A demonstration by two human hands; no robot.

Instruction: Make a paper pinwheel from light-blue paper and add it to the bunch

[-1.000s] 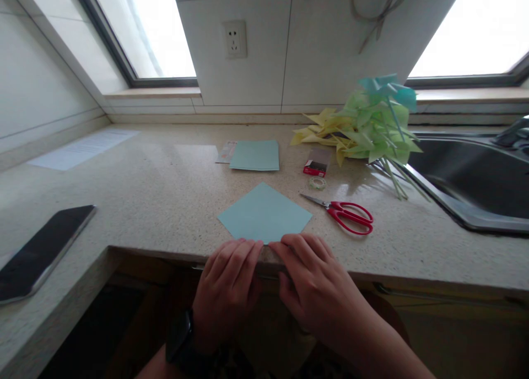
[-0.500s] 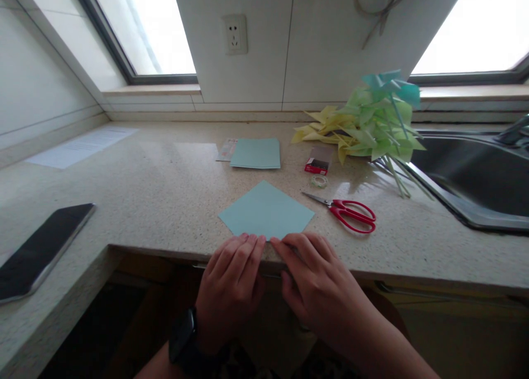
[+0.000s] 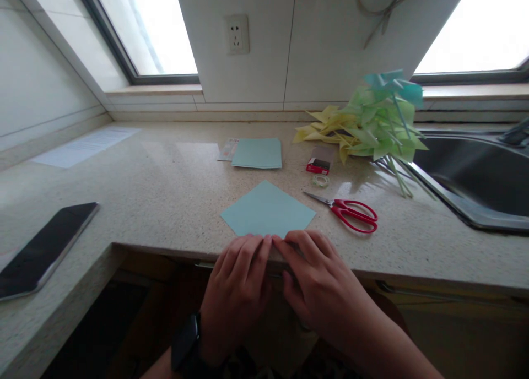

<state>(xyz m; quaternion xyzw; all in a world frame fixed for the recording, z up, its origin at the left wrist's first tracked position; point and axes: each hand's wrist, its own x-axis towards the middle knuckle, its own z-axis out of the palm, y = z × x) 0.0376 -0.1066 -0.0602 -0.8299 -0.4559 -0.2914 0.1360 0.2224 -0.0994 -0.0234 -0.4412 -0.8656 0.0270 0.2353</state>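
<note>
A light blue sheet of paper (image 3: 268, 209) lies on the counter near its front edge, one corner pointing away from me. The fingertips of my left hand (image 3: 238, 280) rest on the paper's near edge, the fingers outstretched side by side. Close beside it, my right hand (image 3: 316, 271) touches the same edge with its index fingertip; its thumb hangs apart below the counter edge. The near corner of the sheet is hidden under the fingers. Red-handled scissors (image 3: 351, 212) lie to the right of the paper, blades toward the left.
Behind the sheet sits a stack of light blue paper (image 3: 258, 153). A tape roll (image 3: 320, 180) and a small red and black box (image 3: 318, 165) are right of it. Paper pinwheels (image 3: 376, 114) lie by the sink (image 3: 471, 175). A phone (image 3: 47, 247) and printed sheet (image 3: 85, 146) are left.
My left fingertips have shifted slightly rightward along the paper's near edge, closer to the right hand. The whole view has moved a little; the objects on the counter stay in place.
</note>
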